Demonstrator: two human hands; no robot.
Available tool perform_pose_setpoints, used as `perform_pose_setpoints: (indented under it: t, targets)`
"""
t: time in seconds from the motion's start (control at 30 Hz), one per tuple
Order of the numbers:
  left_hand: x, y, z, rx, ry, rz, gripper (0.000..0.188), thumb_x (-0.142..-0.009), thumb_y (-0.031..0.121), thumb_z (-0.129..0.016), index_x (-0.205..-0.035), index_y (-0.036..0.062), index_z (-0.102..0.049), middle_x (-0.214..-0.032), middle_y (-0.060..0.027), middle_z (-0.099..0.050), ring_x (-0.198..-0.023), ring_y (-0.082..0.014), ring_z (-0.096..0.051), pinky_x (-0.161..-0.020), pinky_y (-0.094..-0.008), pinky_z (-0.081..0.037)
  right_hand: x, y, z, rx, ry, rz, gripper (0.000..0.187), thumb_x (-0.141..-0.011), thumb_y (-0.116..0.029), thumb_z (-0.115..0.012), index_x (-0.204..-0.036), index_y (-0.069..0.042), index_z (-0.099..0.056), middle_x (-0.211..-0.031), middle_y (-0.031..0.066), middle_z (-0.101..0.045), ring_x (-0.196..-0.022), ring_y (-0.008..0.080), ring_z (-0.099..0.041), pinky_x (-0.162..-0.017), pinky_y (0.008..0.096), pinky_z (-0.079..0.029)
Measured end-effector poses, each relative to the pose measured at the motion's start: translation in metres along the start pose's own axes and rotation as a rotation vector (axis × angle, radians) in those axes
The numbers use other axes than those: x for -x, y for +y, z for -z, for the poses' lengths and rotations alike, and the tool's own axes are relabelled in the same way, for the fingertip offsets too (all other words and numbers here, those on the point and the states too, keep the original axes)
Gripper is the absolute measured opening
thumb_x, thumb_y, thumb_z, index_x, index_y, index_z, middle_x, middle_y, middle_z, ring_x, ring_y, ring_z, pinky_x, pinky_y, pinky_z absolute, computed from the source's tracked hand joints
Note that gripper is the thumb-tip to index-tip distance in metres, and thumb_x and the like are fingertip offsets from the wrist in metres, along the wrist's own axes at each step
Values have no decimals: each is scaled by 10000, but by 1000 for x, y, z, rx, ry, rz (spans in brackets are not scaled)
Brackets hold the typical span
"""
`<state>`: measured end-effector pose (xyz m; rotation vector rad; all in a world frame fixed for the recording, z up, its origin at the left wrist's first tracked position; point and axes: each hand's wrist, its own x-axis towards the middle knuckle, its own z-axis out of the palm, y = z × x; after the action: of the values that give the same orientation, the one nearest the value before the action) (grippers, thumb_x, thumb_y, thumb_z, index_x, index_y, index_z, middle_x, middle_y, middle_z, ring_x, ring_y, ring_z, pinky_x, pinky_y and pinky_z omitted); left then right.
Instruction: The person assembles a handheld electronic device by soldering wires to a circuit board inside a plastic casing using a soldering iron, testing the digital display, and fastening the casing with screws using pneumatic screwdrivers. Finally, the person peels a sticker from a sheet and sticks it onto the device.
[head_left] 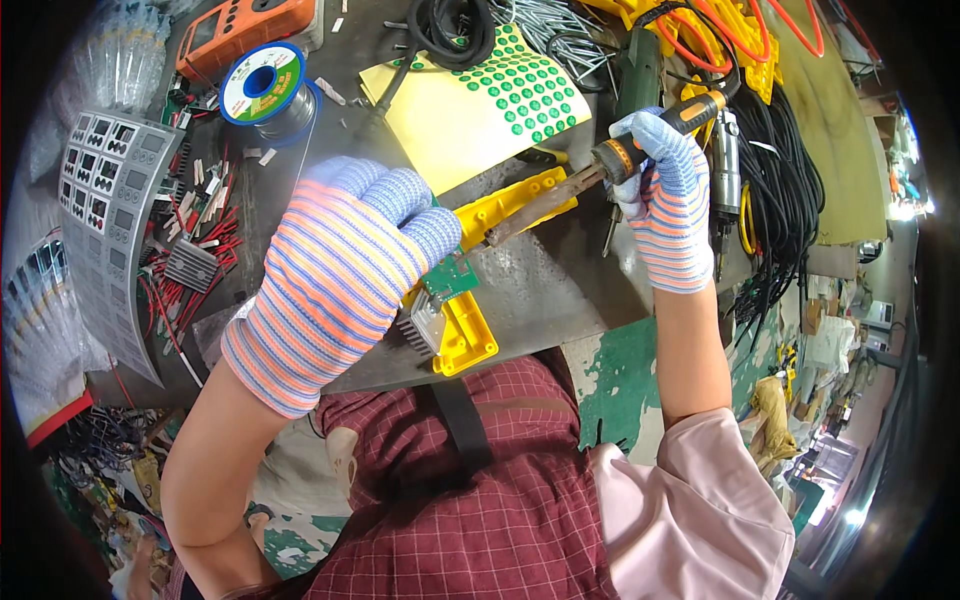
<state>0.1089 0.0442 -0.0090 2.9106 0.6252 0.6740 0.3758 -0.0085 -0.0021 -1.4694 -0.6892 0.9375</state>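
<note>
My right hand (668, 190), in a striped knitted glove, grips the black-and-orange handle of a soldering iron (618, 158). The iron's broad, stained metal shaft slants down to the left, its tip close to a small green circuit board (452, 280). That board, with a finned heat sink (424, 322) beside it, sits at a yellow plastic housing (468, 338). My left hand (345, 265), gloved alike, is curled over the board's left side. Solder wire (308, 145) runs from a blue-rimmed spool (264, 90) to the closed left hand; its fingertips are partly hidden.
A yellow sheet of green round stickers (530, 100) lies behind the work, near loose screws (570, 45). Red wires and small parts (205, 225) and a grey label sheet (105, 220) are at left. An electric screwdriver (725, 165) and black cables (785, 190) lie at right.
</note>
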Motion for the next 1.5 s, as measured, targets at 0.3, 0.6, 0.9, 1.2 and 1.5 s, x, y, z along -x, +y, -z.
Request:
perform_pose_setpoints:
  t: [0.3,0.6,0.9,1.2,1.5]
  targets:
    - [-2,3,4,-21,-14,-4,188,-718,143,-667,-884,59,-695,-880,-122,-652,-847,-313,-631,-770,-435,-502,-9,6,11,-125,-50,-52,193,-911,-256,-666,-915,-64,-679,-626,15,-613,-457,86,-522,-418,222,-389]
    - [0,1,0,6,-8,21,185,-716,155,-667,-875,65,-696,-877,-116,-658,-841,-314,-638,-794,-444,-509,-4,6,-4,44,-5,12,210,-929,-264,-671,-920,-55,-680,-571,-5,-562,-407,72,-464,-392,200,-334]
    - [-2,3,-1,-59,42,-24,188,-706,159,-666,-870,76,-701,-878,-104,-660,-867,-304,-646,-880,-467,-516,-7,2,-6,44,-15,-26,214,-933,-272,-681,-938,-58,-695,-554,7,-574,-399,94,-469,-393,208,-332]
    - [-1,4,-1,-86,67,-39,183,-711,150,-659,-875,80,-697,-884,-99,-669,-879,-283,-662,-929,-470,-510,-8,-2,-6,25,-28,-54,220,-924,-270,-683,-916,-49,-684,-536,4,-546,-416,98,-475,-399,220,-331]
    - [-1,3,-2,-65,60,-33,176,-721,153,-665,-877,81,-700,-889,-99,-672,-886,-283,-665,-961,-478,-506,-18,-1,22,-206,53,-75,221,-944,-264,-664,-1060,-80,-700,-564,47,-570,-415,119,-456,-398,239,-317]
